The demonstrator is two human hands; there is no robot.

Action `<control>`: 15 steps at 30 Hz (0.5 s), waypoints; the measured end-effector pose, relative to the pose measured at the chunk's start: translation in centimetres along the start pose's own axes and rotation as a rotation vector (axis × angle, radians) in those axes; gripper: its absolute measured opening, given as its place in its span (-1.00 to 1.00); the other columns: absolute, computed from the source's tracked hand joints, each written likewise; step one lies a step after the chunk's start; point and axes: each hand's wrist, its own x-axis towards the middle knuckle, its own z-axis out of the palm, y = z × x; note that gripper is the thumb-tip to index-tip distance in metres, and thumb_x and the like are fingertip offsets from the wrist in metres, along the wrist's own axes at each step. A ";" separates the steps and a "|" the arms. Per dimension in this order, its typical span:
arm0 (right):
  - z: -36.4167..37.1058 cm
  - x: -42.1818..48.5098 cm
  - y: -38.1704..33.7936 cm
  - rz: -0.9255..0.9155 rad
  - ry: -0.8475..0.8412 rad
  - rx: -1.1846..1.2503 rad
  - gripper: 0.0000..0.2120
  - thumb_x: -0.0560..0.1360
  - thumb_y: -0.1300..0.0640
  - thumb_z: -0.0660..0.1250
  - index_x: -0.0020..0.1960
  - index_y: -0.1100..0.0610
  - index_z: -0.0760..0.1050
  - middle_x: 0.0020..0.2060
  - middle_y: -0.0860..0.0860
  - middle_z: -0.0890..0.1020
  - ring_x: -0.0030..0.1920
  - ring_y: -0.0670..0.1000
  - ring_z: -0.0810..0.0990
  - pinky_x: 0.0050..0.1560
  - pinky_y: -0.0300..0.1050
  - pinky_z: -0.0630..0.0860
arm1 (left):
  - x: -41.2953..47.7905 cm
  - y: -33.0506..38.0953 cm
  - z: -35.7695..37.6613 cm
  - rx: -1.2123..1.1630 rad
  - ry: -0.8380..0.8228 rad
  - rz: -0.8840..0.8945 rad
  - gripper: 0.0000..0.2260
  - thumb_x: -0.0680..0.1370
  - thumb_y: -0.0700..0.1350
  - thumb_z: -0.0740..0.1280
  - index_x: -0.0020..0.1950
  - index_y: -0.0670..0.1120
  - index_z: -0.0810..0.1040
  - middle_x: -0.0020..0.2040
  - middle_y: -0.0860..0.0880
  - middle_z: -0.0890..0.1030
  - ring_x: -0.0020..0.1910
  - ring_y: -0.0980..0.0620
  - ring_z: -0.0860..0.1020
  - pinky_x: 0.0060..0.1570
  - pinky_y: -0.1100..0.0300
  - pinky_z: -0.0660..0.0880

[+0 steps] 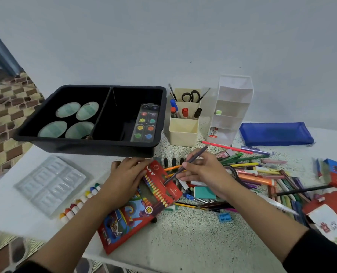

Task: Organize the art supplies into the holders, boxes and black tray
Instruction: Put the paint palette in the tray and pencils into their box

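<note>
The right hand (pixel 203 174) had its grip pinched round a dark purple pencil (pixel 185 166), angled over the red coloured-pencil box (pixel 159 192) on the counter (pixel 183 237), probably to slot it in. The left hand (pixel 128 174), its grip flat and holding nothing, steadied the box.

Left hand (pixel 124 174) and right hand (pixel 207 174) bare, forearms (pixel 75 223) uncovered, black right sleeve (pixel 317 251) broad at the lower corner, black left sleeve (pixel 31 267) a dark sliver along the bottom edge
</note>
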 end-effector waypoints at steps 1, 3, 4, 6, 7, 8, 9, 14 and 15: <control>0.0 -0.1 0.1 -0.003 0.004 0.002 -0.81 0.53 0.41 0.37 0.06 0.23 0.44 -0.06 0.42 0.64 -0.10 0.35 0.71 -0.12 0.01 0.69 | -0.4 0.6 -0.2 0.037 -0.004 0.001 -0.56 0.66 0.16 -0.01 0.48 0.12 0.37 0.33 0.05 0.53 0.27 -0.03 0.48 0.17 -0.07 0.32; -0.2 -0.3 0.2 -0.009 0.033 0.029 -0.71 0.52 0.43 0.36 0.11 0.18 0.36 -0.06 0.42 0.65 -0.11 0.36 0.70 -0.13 0.03 0.69 | -2.0 1.7 -0.2 0.090 -0.039 -0.023 -0.49 0.66 0.24 -0.06 0.54 0.11 0.33 0.46 0.06 0.43 0.40 -0.01 0.38 0.28 -0.09 0.29; -0.3 -0.4 0.2 -0.013 0.045 0.045 -0.66 0.53 0.43 0.36 0.13 0.14 0.31 -0.08 0.40 0.66 -0.10 0.37 0.70 -0.11 0.05 0.69 | -2.9 2.0 0.0 0.101 -0.064 -0.039 -0.44 0.66 0.29 -0.13 0.58 0.12 0.25 0.55 0.08 0.32 0.49 0.02 0.28 0.34 -0.09 0.26; -0.4 -0.6 0.3 -0.007 0.034 0.075 -0.70 0.59 0.35 0.31 0.14 0.09 0.24 -0.08 0.40 0.67 -0.09 0.39 0.69 -0.06 0.12 0.69 | -4.4 2.0 0.7 0.099 -0.116 -0.043 -0.34 0.60 0.37 -0.32 0.64 0.16 0.03 0.64 0.12 0.02 0.61 0.08 0.03 0.45 -0.07 0.14; -0.3 -0.7 0.3 0.007 0.016 0.088 -0.78 0.64 0.28 0.27 0.13 0.08 0.24 -0.08 0.41 0.66 -0.07 0.40 0.69 -0.02 0.16 0.68 | -4.8 1.8 1.1 0.082 -0.138 -0.037 -0.31 0.56 0.40 -0.39 0.64 0.17 -0.06 0.64 0.14 -0.09 0.61 0.11 -0.05 0.49 -0.02 0.08; -0.2 -0.8 0.3 0.029 -0.005 0.100 -0.86 0.67 0.21 0.22 0.11 0.09 0.25 -0.07 0.42 0.65 -0.05 0.40 0.68 0.02 0.21 0.66 | -4.9 1.6 1.3 0.063 -0.146 -0.033 -0.29 0.55 0.41 -0.41 0.63 0.17 -0.09 0.64 0.15 -0.10 0.61 0.11 -0.06 0.50 0.02 0.04; 0.0 -0.9 0.3 0.054 -0.020 0.111 -0.93 0.69 0.15 0.18 0.11 0.09 0.27 -0.07 0.44 0.65 -0.04 0.41 0.68 0.07 0.26 0.63 | -4.8 1.6 1.2 0.044 -0.131 -0.029 -0.30 0.56 0.41 -0.37 0.63 0.16 -0.04 0.65 0.13 -0.04 0.60 0.10 0.01 0.49 0.06 0.04; -0.4 -0.9 -0.1 0.072 0.002 0.169 -0.95 0.67 0.24 0.21 0.05 0.16 0.34 -0.05 0.45 0.63 -0.01 0.42 0.67 0.05 0.20 0.65 | -3.3 1.0 0.5 0.022 -0.077 0.038 -0.44 0.66 0.29 -0.04 0.54 0.05 0.37 0.52 0.00 0.35 0.42 -0.02 0.32 0.37 -0.07 0.36; -0.6 -0.9 -0.2 0.065 0.015 0.158 -0.95 0.66 0.27 0.23 0.04 0.18 0.35 -0.06 0.44 0.64 -0.02 0.40 0.68 0.03 0.18 0.66 | -2.9 0.8 0.5 0.018 -0.044 0.071 -0.49 0.67 0.24 0.02 0.50 0.03 0.42 0.46 -0.02 0.41 0.37 -0.03 0.36 0.31 -0.09 0.42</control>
